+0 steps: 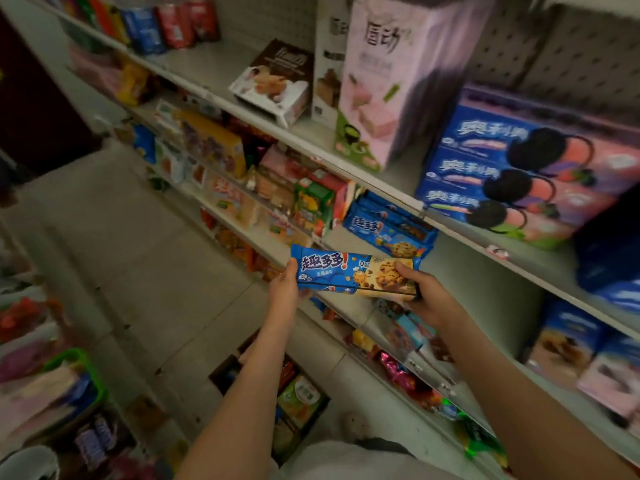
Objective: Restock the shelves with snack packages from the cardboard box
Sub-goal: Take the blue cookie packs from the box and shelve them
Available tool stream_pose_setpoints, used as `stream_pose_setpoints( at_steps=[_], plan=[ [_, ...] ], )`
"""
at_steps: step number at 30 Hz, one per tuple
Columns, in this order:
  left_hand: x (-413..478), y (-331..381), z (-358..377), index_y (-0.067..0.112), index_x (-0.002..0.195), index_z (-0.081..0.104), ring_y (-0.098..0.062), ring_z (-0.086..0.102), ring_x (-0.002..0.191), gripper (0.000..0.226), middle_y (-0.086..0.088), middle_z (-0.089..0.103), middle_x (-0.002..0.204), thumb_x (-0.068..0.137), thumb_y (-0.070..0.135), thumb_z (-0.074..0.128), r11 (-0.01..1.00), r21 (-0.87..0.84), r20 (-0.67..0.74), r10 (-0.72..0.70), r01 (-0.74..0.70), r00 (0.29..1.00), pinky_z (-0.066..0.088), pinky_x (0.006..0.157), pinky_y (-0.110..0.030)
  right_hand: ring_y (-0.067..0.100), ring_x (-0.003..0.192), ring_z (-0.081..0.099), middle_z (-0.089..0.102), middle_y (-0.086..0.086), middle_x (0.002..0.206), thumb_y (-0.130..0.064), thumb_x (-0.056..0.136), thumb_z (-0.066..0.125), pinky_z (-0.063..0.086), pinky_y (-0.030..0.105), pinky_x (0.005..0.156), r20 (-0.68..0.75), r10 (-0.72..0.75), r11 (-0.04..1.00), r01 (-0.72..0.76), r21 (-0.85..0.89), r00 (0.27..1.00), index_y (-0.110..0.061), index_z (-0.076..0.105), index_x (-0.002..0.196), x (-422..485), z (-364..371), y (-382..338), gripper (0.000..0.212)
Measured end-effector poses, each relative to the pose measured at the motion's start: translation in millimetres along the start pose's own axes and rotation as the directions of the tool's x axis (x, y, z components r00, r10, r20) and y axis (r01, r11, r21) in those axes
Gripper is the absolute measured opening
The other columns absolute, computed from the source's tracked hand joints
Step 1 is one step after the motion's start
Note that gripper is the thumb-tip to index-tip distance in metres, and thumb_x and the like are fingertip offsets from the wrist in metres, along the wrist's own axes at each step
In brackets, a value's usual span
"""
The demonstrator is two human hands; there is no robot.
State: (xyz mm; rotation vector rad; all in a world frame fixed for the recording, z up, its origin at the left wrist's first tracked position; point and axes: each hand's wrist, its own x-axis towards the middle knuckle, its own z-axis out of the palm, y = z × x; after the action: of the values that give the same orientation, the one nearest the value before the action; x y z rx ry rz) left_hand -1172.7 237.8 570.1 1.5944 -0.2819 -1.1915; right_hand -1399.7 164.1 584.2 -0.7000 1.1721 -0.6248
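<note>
I hold a blue cookie package [349, 273] flat in front of the shelf with both hands. My left hand [285, 284] grips its left end and my right hand [420, 292] grips its right end. Just beyond it, a stack of the same blue cookie packages [388, 228] lies on the middle shelf [478, 271]. The open cardboard box [294, 393], with several snack packs inside, stands on the floor below my left forearm.
Purple and blue biscuit boxes [526, 168] and a tall pink box [398, 81] stand on the upper shelf. Lower shelves hold mixed snacks [408, 375]. A green basket [79, 375] of goods sits at the left. Grey tiled floor [138, 254] runs along the aisle.
</note>
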Motion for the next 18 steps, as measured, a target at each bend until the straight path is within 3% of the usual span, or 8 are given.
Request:
stream_pose_setpoints(
  at_steps=[2,5,8,10,12,15,18],
  plan=[
    [5.8,-1.2,23.3,0.005,0.099,0.061,-0.024,0.064,0.081,0.034,-0.013,0.066,0.098,0.099,0.034,0.043,0.981,0.193,0.011,0.006,-0.008,1.0,0.052,0.063,-0.029,0.018,0.067,0.071,0.074,0.007,0.078,-0.02,0.087,0.062,0.058,0.033,0.073,-0.09,0.013,0.995,-0.004,0.101,0.996,-0.005,0.063,0.095,-9.0,-24.4,4.5,0.017],
    [2.6,-0.2,47.1,0.002,0.092,0.062,-0.031,0.059,0.087,0.041,-0.018,0.064,0.095,0.1,0.034,0.037,0.832,0.523,0.069,0.174,-0.185,0.982,0.04,0.07,-0.033,0.017,0.061,0.071,0.074,0.007,0.071,-0.019,0.09,0.058,0.058,0.027,0.055,-0.178,0.018,0.985,0.013,0.173,0.984,-0.005,0.061,0.089,-18.4,-49.1,13.3,0.014],
    [4.4,-2.2,72.0,-0.001,0.101,0.065,-0.033,0.058,0.093,0.048,-0.02,0.064,0.102,0.101,0.036,0.034,0.664,0.701,0.142,0.23,-0.262,0.963,0.036,0.069,-0.032,0.015,0.06,0.07,0.073,0.003,0.068,-0.023,0.09,0.059,0.057,0.024,0.054,-0.275,-0.003,0.984,0.052,0.171,0.961,-0.008,0.061,0.085,-24.8,-72.4,19.8,0.016],
    [6.9,-5.5,90.0,0.0,0.098,0.066,-0.032,0.056,0.087,0.05,-0.019,0.065,0.101,0.102,0.037,0.032,0.558,0.776,0.201,0.226,-0.296,0.953,0.033,0.065,-0.032,0.014,0.06,0.069,0.073,0.002,0.069,-0.028,0.087,0.062,0.057,0.024,0.055,-0.326,-0.01,0.989,0.056,0.133,0.945,-0.01,0.062,0.086,-26.2,-90.1,25.6,0.019],
    [8.6,-7.7,109.5,0.002,0.094,0.067,-0.031,0.055,0.082,0.049,-0.018,0.066,0.099,0.102,0.037,0.033,0.503,0.798,0.253,0.22,-0.332,0.942,0.033,0.063,-0.032,0.016,0.062,0.069,0.073,0.004,0.074,-0.032,0.084,0.065,0.057,0.027,0.058,-0.382,-0.018,0.995,0.054,0.083,0.924,-0.008,0.062,0.094,-27.8,-106.6,28.1,0.026],
    [10.1,-12.4,137.6,0.004,0.091,0.066,-0.032,0.06,0.091,0.043,-0.018,0.067,0.101,0.102,0.032,0.035,0.462,0.805,0.302,0.22,-0.371,0.928,0.036,0.064,-0.033,0.022,0.079,0.067,0.071,0.009,0.088,-0.03,0.083,0.068,0.054,0.037,0.081,-0.466,-0.057,0.997,0.072,0.015,0.883,-0.005,0.06,0.104,-23.0,-130.6,29.2,0.034],
    [12.4,-19.5,170.0,0.001,0.103,0.065,-0.033,0.06,0.099,0.033,-0.017,0.066,0.107,0.098,0.019,0.038,0.383,0.827,0.371,0.178,-0.412,0.911,0.043,0.072,-0.036,0.023,0.084,0.067,0.069,0.012,0.096,-0.024,0.083,0.069,0.052,0.04,0.089,-0.531,-0.134,0.989,0.146,-0.021,0.837,-0.005,0.06,0.108,-8.4,-153.4,29.2,0.032]
  ],
)
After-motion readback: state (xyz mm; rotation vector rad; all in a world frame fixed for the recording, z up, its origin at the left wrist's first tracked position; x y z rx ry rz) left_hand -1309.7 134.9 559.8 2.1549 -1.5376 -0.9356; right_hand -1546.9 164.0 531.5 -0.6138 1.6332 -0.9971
